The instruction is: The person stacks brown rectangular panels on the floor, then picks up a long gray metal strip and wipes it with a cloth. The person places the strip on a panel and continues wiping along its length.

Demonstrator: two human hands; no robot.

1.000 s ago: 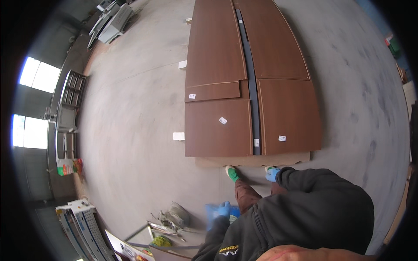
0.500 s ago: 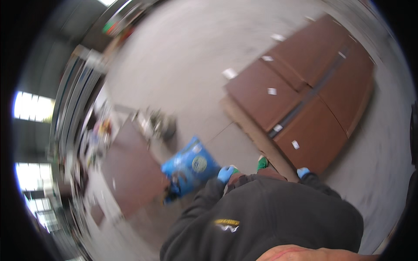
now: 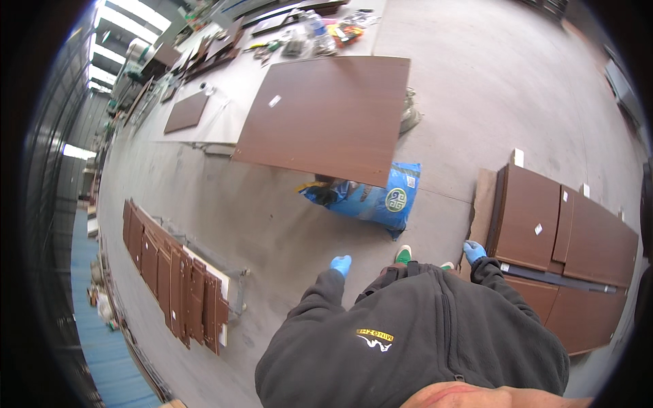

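View swung left since the earlier frame: panel stack (image 3: 578,243) now seen at right, left hand (image 3: 341,264) farther from the blue bag (image 3: 371,204). Bag is partly hidden by a board (image 3: 326,117) at the table (image 3: 238,87); loose panels (image 3: 173,272) are ranged left. Grey floor (image 3: 469,122), long hall. Stack lies just right of the right hand (image 3: 474,251), bag beyond the left. Nothing is seen held; finger closure cannot be told.

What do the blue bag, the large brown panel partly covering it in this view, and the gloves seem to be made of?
The blue bag: likely plastic, as it looks creased and slightly shiny. The large brown panel: probably wood-based board, smooth and evenly coloured with a soft sheen; its core is unclear. The blue gloves: perhaps thin, smooth rubber, since they fit closely.
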